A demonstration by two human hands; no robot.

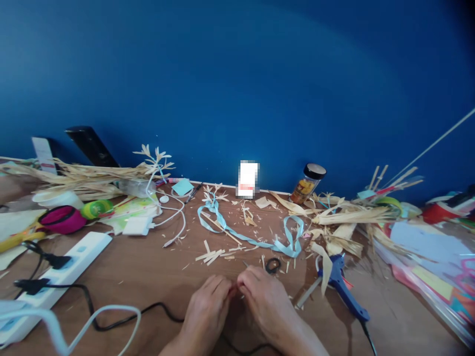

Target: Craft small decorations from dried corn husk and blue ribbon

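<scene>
My left hand and my right hand meet at the front middle of the brown table, fingertips pinched together. Whatever they hold is too small or hidden to make out. Just beyond my right hand lie scissors, with a black handle showing. Past both hands are short pale strips of dried husk. A light blue ribbon winds across the scraps, and a small husk flower stands at its left end.
A blue glue gun lies at right near a husk bundle. A black-lidded jar leans by the blue wall. At left are a white power strip, black cord, white charger and pink tape roll.
</scene>
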